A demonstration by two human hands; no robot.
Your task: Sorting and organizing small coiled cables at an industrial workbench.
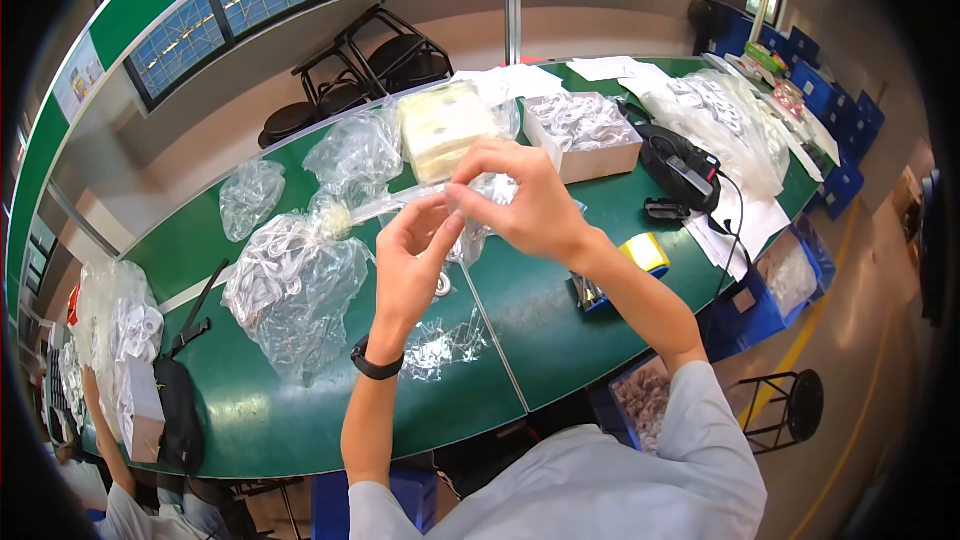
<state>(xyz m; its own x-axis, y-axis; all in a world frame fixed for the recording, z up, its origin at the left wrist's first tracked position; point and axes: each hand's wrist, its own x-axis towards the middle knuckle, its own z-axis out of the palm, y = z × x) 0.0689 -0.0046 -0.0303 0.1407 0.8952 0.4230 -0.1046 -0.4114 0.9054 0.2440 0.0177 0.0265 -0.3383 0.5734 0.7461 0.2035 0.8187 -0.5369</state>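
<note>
Over the middle of the green table, my left hand [408,255] and my right hand [528,198] meet at the fingertips. Both pinch at a piece of thin clear plastic [476,238], whose exact shape is partly hidden by my fingers. Just below, a small white ring-shaped coil [443,285] shows beside my left wrist. To the left sits a large clear bag of white coiled cables [285,275]. Small shiny clear packets [440,348] lie loose nearer to me. Beyond my hands rises a stack of pale yellow sheets or packets [448,125].
An open box of white wrapped items [585,130] stands at the back right, with a black bag [682,170] beside it. A yellow-and-blue container [640,255] lies under my right forearm. At the far left, a co-worker's arm [105,420] reaches by a white box [143,410].
</note>
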